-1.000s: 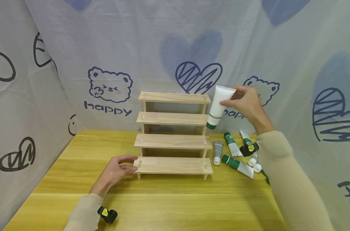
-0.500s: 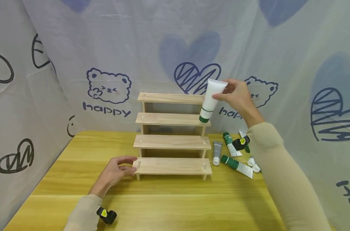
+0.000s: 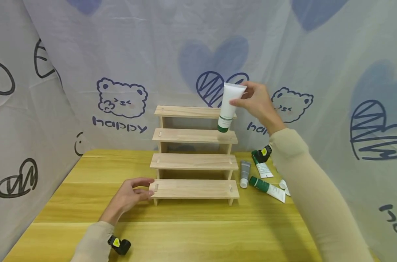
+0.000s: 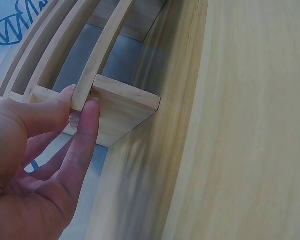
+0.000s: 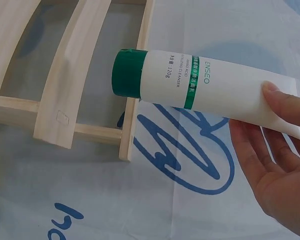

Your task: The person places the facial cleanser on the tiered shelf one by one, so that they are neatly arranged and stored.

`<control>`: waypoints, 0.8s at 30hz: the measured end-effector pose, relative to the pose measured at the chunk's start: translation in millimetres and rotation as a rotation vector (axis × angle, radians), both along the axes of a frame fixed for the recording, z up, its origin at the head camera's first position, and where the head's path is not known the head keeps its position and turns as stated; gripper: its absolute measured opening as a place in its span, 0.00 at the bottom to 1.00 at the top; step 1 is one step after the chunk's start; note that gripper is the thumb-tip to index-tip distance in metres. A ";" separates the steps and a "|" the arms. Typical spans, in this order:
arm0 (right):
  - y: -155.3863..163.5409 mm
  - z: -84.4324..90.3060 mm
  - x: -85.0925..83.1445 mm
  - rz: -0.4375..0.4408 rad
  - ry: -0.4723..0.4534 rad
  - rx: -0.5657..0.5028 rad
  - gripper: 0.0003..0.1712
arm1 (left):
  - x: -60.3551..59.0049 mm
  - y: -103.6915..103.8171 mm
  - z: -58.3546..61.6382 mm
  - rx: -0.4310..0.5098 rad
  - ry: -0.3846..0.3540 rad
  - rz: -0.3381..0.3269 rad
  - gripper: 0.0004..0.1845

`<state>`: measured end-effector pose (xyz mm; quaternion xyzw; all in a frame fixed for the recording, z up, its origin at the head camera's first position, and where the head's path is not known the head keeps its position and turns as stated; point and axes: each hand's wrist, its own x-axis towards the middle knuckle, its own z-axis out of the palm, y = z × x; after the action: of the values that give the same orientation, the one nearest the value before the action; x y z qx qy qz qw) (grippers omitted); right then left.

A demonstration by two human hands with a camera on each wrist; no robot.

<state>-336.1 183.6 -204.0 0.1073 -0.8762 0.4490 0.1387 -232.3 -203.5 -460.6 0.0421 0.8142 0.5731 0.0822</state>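
Note:
My right hand [image 3: 255, 100] pinches a white cleanser tube [image 3: 230, 102] near its flat crimped end, the green cap pointing down. In the head view the tube overlaps the right end of the top tier of a wooden step shelf [image 3: 193, 189]. Green lettering and a green band show on the tube [image 5: 210, 87] in the right wrist view. At the shelf's lower left, my left hand [image 3: 131, 196] grips the end of the lowest board. The left wrist view has thumb and fingers of the left hand [image 4: 50, 160] on either side of that board end [image 4: 92, 75].
Right of the shelf, several tubes lie on the yellow wooden table [image 3: 185, 236]: a grey tube [image 3: 245, 174], a green-and-white tube [image 3: 267, 188] and another green-capped tube [image 3: 263, 169]. My right sleeve partly hides others. A printed cloth [image 3: 172, 54] hangs behind.
My right hand has carried the white cleanser tube left and upward, from beside the shelf to over its top right end. The left hand keeps its grip on the lowest board.

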 end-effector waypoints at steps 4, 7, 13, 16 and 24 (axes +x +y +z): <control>-9.1 2.0 -5.5 0.010 0.013 -0.007 0.30 | 0.0 -0.2 0.5 0.001 0.004 -0.002 0.27; -16.5 4.4 -9.1 0.005 0.007 -0.011 0.30 | 0.0 -0.1 0.2 0.004 0.006 -0.009 0.27; -30.9 9.4 -17.5 -0.009 0.018 -0.032 0.30 | -0.4 -0.3 -0.4 0.007 0.006 -0.010 0.27; -37.3 11.9 -21.6 -0.010 0.028 -0.047 0.30 | -1.0 -0.6 -0.4 0.008 0.003 -0.011 0.27; -53.3 14.9 -32.6 -0.011 0.063 -0.056 0.29 | -2.1 -0.5 -1.0 0.020 -0.004 -0.021 0.27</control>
<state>-368.7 130.3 -189.1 0.1129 -0.8589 0.4691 0.1717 -234.4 -204.0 -461.7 0.0503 0.8077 0.5805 0.0896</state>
